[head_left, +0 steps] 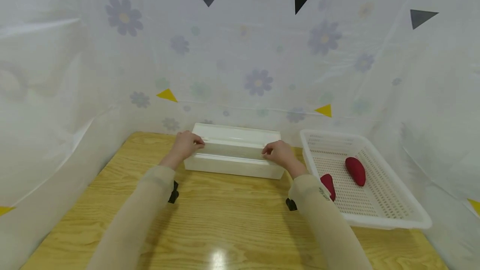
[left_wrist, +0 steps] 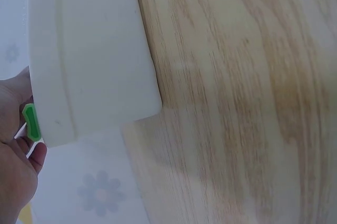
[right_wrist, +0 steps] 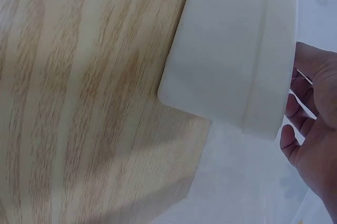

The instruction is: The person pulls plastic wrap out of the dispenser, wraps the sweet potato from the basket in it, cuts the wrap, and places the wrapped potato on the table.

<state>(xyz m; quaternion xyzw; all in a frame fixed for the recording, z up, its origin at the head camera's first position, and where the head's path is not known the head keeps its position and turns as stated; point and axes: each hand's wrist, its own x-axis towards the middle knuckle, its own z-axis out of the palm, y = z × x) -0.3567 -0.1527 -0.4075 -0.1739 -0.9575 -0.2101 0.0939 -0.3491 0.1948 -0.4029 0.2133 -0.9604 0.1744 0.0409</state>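
A long white box [head_left: 234, 166] lies across the table with its lid [head_left: 237, 131] raised at the back. At the box's left end my left hand [head_left: 185, 144] has thumb and fingertips together in a pinch. My right hand [head_left: 279, 152] pinches in the same way near the right end. A faint greyish strip that looks like clear film [head_left: 232, 149] spans between the two hands; its edges are hard to make out. In the left wrist view a small green piece [left_wrist: 32, 122] shows beside the fingers, at the box's rim. The box's inside is mostly hidden.
A white perforated basket [head_left: 375, 222] stands at the right, holding two dark-red, sweet-potato-shaped things [head_left: 355, 171]. The wooden table [head_left: 225, 211] extends in front of the box. White flower-patterned sheeting [head_left: 258, 53] hangs behind and at both sides.
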